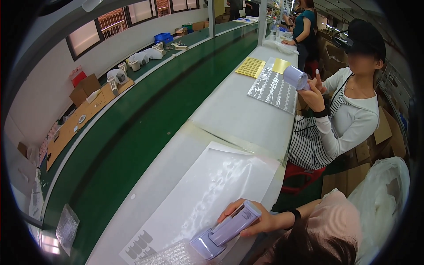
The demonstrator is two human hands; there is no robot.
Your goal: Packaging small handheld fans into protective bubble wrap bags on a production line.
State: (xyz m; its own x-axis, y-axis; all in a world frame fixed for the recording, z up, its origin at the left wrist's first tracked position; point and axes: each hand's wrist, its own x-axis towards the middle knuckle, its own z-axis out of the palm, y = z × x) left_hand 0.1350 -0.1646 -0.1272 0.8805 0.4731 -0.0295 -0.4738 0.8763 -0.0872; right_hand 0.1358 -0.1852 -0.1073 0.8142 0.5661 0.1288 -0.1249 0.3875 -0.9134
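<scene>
My right hand (260, 221), with a black band at its wrist, closes round a lavender plastic device (232, 232). Its thumb lies on the near side and its fingers on the far side. The device is tilted, with a wide glossy end low and left and a squared end toward the palm. Fine print covers one face; its exact kind is unclear. Under it lies a large glossy pale sheet (212, 176) with dark grey arched stickers (139, 245) at one corner. Clear bubble wrap (170, 255) touches the device's lower end. My left hand is out of view.
A green conveyor belt (145, 119) runs along the left, with a bubble-wrap bag (68, 229) on it. Beyond stand a cardboard sheet (88, 115) and boxes. A co-worker (349, 106) holds another lavender part (295, 77) beside sticker sheets (274, 86). A plastic bag (382, 198) bulges at right.
</scene>
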